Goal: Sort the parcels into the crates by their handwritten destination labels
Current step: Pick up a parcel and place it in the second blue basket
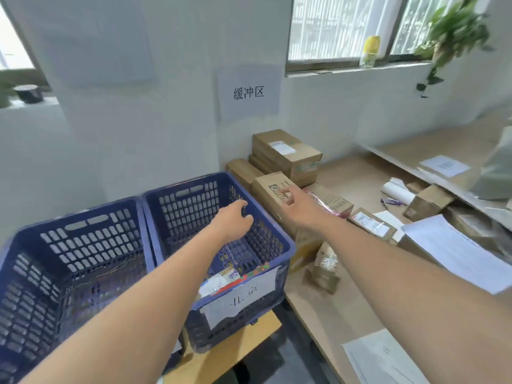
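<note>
From the head camera, both bare arms stretch forward toward a stack of brown cardboard parcels against the white wall at the far end of a light wooden table (346,295). The right hand (300,207) reaches the nearest upright parcel (270,187), a small brown box with a dark printed logo beginning "G"; its fingers lie extended against the box's face, not visibly curled round it. The left hand (232,217) hovers above the right crate (279,245), fingers loosely bent and holding nothing. Two dark blue perforated plastic crates stand side by side; the left crate (16,245) shows only thin loose strands inside, while the right one holds a few small packets at its near end and carries a white paper label (239,299) handwritten "北京" on its front wall. Behind the touched parcel sits a larger box (288,156) with a white shipping sticker, stacked on others. A sheet on the wall (248,92) reads "缓冲区". More parcels, a taped flat box (372,224), a crumpled brown packet (325,267), white paper sheets (454,250) and a paper roll (397,191) crowd the table to the right. A yellow-capped bottle (370,52) and a hanging plant (454,31) occupy the windowsill.
</note>
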A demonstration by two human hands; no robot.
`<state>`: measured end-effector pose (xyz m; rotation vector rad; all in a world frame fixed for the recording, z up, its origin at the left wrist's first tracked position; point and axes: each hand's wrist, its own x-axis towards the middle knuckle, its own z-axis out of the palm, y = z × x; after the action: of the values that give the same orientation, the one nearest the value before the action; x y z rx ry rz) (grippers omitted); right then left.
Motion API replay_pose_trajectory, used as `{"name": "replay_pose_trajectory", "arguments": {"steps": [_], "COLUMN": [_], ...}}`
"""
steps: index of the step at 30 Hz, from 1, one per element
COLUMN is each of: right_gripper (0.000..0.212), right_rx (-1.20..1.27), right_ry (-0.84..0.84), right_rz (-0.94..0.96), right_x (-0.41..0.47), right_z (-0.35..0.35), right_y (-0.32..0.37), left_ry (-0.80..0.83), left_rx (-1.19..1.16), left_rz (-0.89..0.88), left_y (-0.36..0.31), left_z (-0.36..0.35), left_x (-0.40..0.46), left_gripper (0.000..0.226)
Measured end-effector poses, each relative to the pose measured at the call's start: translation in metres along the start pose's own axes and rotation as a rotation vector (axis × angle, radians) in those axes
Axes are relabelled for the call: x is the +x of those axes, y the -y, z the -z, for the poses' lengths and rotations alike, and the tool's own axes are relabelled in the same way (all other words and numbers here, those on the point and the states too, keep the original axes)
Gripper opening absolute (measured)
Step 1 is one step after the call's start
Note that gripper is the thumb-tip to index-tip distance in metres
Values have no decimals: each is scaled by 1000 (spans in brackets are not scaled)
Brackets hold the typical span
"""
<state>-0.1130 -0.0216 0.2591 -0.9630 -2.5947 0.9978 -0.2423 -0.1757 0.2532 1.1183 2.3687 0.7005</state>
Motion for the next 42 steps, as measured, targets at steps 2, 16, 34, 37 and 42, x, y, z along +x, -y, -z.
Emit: {"name": "replay_pose_trajectory", "arguments": {"steps": [2,16,34,37,42], "right_gripper": [45,50,46,55,54], "right_rx": [43,141,164,154,148], "right_ry": [-122,-340,-39,68,135], "right_rz": [-70,-361,-424,-443,-446], "right_x": [-14,-20,61,68,77], "right_z": [22,108,74,55,30], "right_y": [-21,-190,-304,-320,-337], "left_ry": [-38,71,349,367,394], "left_rx": [-149,-333,-153,-96,-84], "left_rz": [-52,-144,116,254,407], "left_y": [-30,-176,-132,-111,-95], "left_z": [-15,-138,-282,-301,-316], "left_x": [2,87,159,162,168], "left_gripper": [56,49,48,67,76]}}
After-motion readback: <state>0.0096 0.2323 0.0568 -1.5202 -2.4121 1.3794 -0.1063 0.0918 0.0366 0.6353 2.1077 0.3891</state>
